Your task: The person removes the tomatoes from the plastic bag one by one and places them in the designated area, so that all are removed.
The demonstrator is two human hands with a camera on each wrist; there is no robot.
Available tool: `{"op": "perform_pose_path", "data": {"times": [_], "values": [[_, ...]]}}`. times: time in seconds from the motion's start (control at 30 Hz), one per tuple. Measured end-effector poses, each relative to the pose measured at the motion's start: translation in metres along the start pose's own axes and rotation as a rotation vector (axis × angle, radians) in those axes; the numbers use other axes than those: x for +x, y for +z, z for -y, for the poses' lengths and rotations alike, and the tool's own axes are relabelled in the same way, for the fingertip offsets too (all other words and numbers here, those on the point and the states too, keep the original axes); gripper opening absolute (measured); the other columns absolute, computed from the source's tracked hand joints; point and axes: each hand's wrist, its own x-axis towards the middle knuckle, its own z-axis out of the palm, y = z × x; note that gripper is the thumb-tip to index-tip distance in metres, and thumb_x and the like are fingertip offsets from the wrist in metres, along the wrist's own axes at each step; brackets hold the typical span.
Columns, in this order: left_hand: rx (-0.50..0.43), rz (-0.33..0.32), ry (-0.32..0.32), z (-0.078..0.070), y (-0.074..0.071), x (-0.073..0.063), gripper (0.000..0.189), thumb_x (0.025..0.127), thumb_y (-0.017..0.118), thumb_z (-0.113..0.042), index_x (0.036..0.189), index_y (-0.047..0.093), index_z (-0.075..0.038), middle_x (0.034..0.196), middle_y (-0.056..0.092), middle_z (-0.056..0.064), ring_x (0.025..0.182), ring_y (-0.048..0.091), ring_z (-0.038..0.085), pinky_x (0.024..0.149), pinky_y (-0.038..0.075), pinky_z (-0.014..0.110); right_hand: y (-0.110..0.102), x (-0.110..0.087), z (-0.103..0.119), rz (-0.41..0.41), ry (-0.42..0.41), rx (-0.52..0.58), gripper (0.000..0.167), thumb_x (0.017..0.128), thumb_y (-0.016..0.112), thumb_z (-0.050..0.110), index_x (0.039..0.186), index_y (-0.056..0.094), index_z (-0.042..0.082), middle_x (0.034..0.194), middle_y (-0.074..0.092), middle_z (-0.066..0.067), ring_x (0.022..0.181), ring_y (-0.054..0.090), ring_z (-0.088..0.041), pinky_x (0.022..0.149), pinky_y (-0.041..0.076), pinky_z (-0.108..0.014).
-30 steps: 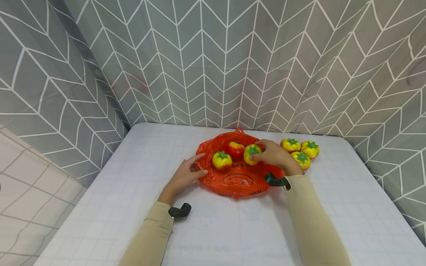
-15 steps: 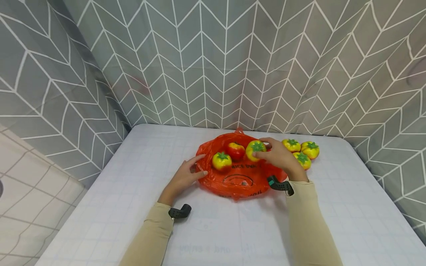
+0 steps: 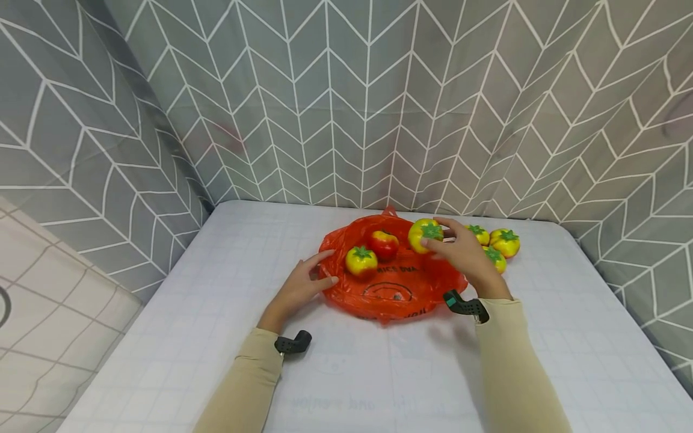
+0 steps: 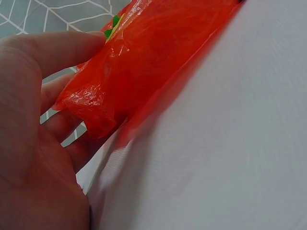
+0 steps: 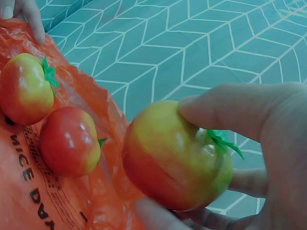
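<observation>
A red plastic bag (image 3: 397, 291) with black print lies spread on the table, holding a yellow-red tomato (image 3: 361, 261) and a redder tomato (image 3: 383, 245). Above the bag's right back part, my right hand (image 3: 464, 249) grips another yellow-red tomato (image 5: 175, 155), green leaves on its top, between thumb and fingers. At the left edge of the bag, my left hand (image 3: 299, 287) touches the plastic with its fingers and thumb spread apart. In the left wrist view, the thumb (image 4: 72, 48) lies along the bag's edge while the other fingers rest partly behind the plastic.
Several yellow-red tomatoes (image 3: 505, 243) sit together on the white-covered table (image 3: 357, 373), right of the bag and partly behind my right hand. A grey patterned curtain (image 3: 346, 108) hangs along the table's back edge.
My right hand has carried the tomato up and to the right, away from the two in the bag. The left hand stays at the bag's left edge.
</observation>
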Motion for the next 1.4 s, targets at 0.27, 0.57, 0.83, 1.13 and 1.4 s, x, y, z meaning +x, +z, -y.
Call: {"op": "perform_pose_path", "data": {"times": [0.27,0.57,0.83,1.13,1.4], "values": [[-0.018,-0.006,0.024,0.002,0.000,0.003,0.063,0.086,0.075,-0.038,0.145,0.051,-0.039,0.146,0.049,0.002,0.131,0.045,0.026,0.105,0.044,0.054,-0.011,-0.011,-0.003,-0.035,0.010,0.065,0.086,0.093,0.071,0.038,0.160,0.023,0.012,0.156,0.027,-0.025,0.123,0.054,-0.043,0.108,0.041,-0.054],[-0.026,-0.003,0.017,0.001,0.000,0.002,0.063,0.086,0.075,-0.038,0.145,0.052,-0.038,0.145,0.049,0.002,0.132,0.044,0.028,0.106,0.041,0.057,-0.025,-0.024,-0.005,-0.068,0.072,0.133,0.091,0.092,0.069,0.048,0.161,0.017,0.017,0.152,0.039,-0.017,0.116,0.062,-0.034,0.102,0.045,-0.056],[-0.019,-0.007,-0.014,0.000,0.000,0.003,0.063,0.086,0.074,-0.040,0.144,0.051,-0.041,0.150,0.045,0.002,0.140,0.037,0.030,0.106,0.040,0.061,-0.035,-0.029,-0.005,-0.098,0.062,0.166,0.088,0.092,0.069,0.049,0.159,0.023,0.015,0.142,0.045,-0.015,0.103,0.064,-0.022,0.075,0.055,-0.026],[-0.018,-0.006,-0.009,-0.001,0.001,0.002,0.062,0.086,0.074,-0.039,0.144,0.051,-0.040,0.151,0.045,0.002,0.140,0.036,0.030,0.108,0.038,0.061,-0.039,-0.031,-0.013,-0.130,0.060,0.105,0.090,0.092,0.068,0.050,0.160,0.021,0.013,0.147,0.041,-0.022,0.105,0.065,-0.026,0.082,0.057,-0.026],[-0.030,-0.002,0.014,0.004,0.001,0.005,0.062,0.086,0.074,-0.040,0.144,0.051,-0.040,0.148,0.047,0.002,0.135,0.043,0.028,0.108,0.040,0.057,-0.043,-0.035,-0.018,-0.170,0.060,0.094,0.092,0.092,0.068,0.051,0.159,0.022,0.009,0.148,0.040,-0.023,0.099,0.068,-0.016,0.094,0.053,-0.035]]}}
